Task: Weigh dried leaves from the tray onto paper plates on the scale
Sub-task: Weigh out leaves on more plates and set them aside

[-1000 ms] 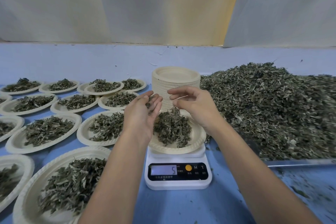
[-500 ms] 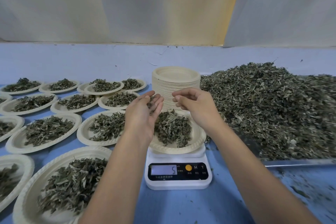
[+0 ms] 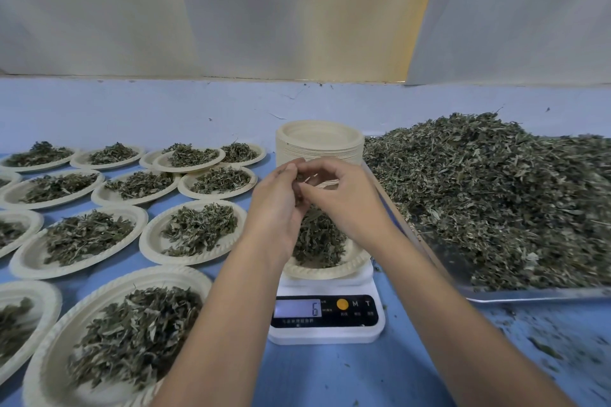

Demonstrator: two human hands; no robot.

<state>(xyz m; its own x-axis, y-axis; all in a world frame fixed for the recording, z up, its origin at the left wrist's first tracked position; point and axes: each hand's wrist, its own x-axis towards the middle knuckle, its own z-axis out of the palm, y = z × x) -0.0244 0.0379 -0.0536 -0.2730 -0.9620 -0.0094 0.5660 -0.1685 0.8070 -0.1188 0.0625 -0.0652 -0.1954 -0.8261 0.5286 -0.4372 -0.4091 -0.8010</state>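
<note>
Both hands are together in the middle of the frame, just above the paper plate [image 3: 330, 273] that stands on the scale [image 3: 325, 335]. The left grip [image 3: 274, 208] is seen from its back, with the fingers pointing up and a little bent. Its palm is hidden, so I cannot tell if it holds something. The right grip [image 3: 344, 205] has its fingers curled, and its fingertips meet the fingertips of the left one. There it pinches some small leaf bits [image 3: 300, 179].

Under the hands, the plate already carries a pile of leaves [image 3: 317, 241]. The display of the scale, at the lower centre, shows the number 6.

The tray [image 3: 529, 295] lies at the right side of the frame, near the scale, and it is covered by a big heap of dried leaves [image 3: 496, 195]. Behind the hands stands a stack of plates [image 3: 319, 139], touching the corner of the tray.

The left half of the frame is full of filled plates [image 3: 195, 231] in rows on the blue table [image 3: 330, 373]. Some loose crumbs of leaf lie on the table at the lower right.
</note>
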